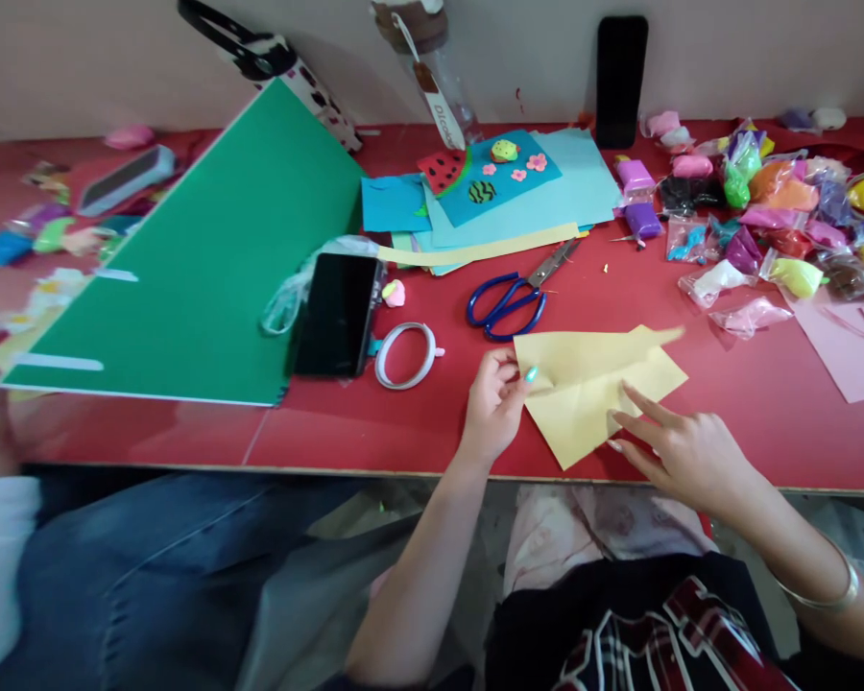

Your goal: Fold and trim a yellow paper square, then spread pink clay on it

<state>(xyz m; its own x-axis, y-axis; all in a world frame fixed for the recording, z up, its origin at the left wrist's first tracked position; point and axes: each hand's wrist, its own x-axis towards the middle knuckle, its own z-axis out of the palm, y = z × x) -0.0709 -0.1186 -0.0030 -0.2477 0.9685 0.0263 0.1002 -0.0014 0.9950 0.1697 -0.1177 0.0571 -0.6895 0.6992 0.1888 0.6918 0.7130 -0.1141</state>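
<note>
A creased sheet of yellow paper (pixel 583 413) lies at the table's front edge, its far right corner raised in a thin strip. My left hand (pixel 495 403) pinches the sheet's left edge, thumb on top and fingers curled. On the sheet's right part rests my right hand (pixel 677 446), its fingers stretched out and spread with the tips touching the paper. Blue-handled scissors (pixel 508 302) lie partly spread beyond my left hand. To their left is a roll of white tape (pixel 406 355).
A green board (pixel 245 250) stands slanted at left, with a black phone (pixel 338 315) beside it. Coloured paper (pixel 583 173) with clay decorations lies at the back. Several clay packets (pixel 792 197) crowd the right. Another phone (pixel 621 82) leans on the wall. Another person's leg (pixel 151 576) is at left.
</note>
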